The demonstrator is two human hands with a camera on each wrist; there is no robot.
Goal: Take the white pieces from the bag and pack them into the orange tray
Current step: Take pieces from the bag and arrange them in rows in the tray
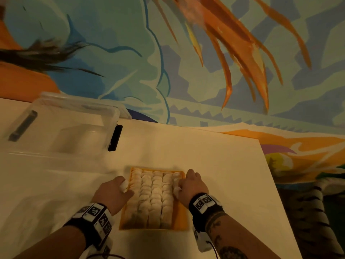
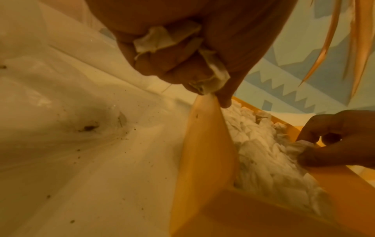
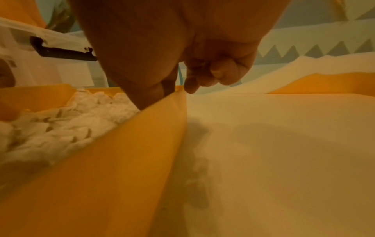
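Observation:
The orange tray [image 1: 180, 218] lies on the table in front of me, packed with several rows of white pieces [image 1: 152, 195]. My left hand [image 1: 121, 191] sits at the tray's left wall, fingers curled round a bunch of crumpled white pieces [image 2: 162, 38], thumb against the tray [image 2: 205, 144] rim. My right hand [image 1: 182, 185] is at the right wall and pinches one white piece [image 2: 300, 146] between thumb and fingers at the tray's edge. In the right wrist view its other fingers [image 3: 202, 77] are curled outside the tray wall [image 3: 121, 160]. The flat plastic bag [image 2: 81, 128] lies left of the tray.
A clear plastic bin [image 1: 74, 116] with a black latch [image 1: 115, 137] stands at the back left. The table's right edge [image 1: 276, 184] drops to a patterned carpet [image 1: 205, 62]. Bare tabletop [image 3: 284, 144] lies right of the tray.

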